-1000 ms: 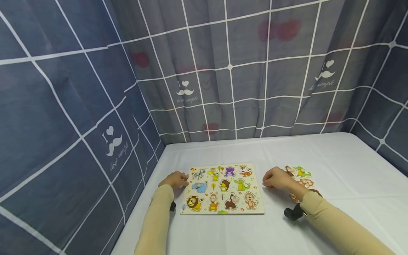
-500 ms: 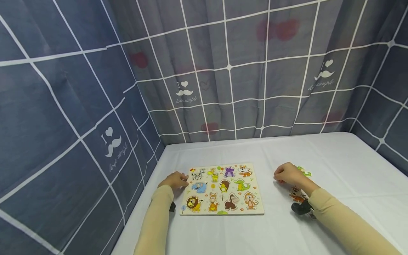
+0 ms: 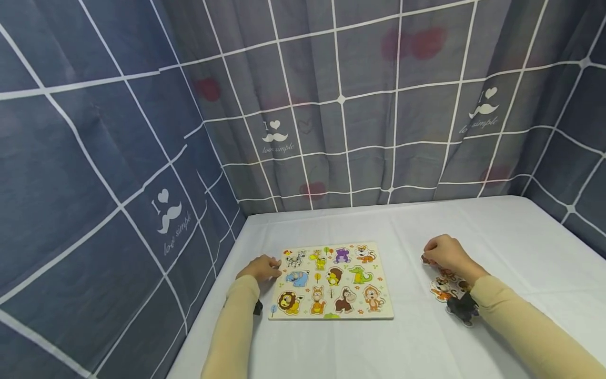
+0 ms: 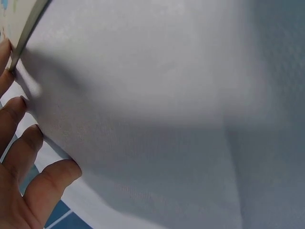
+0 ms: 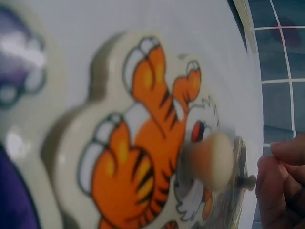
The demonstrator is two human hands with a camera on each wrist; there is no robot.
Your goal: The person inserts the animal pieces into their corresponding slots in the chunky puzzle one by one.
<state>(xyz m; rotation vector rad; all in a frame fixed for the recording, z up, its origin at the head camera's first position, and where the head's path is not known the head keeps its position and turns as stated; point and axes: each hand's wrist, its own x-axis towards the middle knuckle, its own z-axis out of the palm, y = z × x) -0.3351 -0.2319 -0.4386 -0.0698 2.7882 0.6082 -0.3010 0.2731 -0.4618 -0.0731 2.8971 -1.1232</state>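
A flat animal puzzle board (image 3: 331, 281) lies on the white table, showing several animals in rows. My left hand (image 3: 261, 267) rests at its left edge, fingers spread; the left wrist view catches fingertips (image 4: 8, 76) against the board's side. Over a cluster of knobbed puzzle pieces on the right is my right hand (image 3: 447, 253), fingers bent and a brown puzzle piece (image 3: 427, 261) right at the fingertips. A tiger puzzle piece (image 5: 152, 143) fills the right wrist view, with thumb and finger close together beyond its knob. I cannot tell whether they pinch a piece.
Part of a purple piece (image 5: 19, 62) shows beside the tiger. A black wrist mount (image 3: 463, 308) sits under the right forearm, overlapping the pieces. Behind the table (image 3: 341, 347), a dark checked curtain (image 3: 369, 121) hangs at the back and sides.
My right hand has moved right from beside the board to the loose pieces, uncovering the tiger and covering others. The left hand stays at the board's edge.
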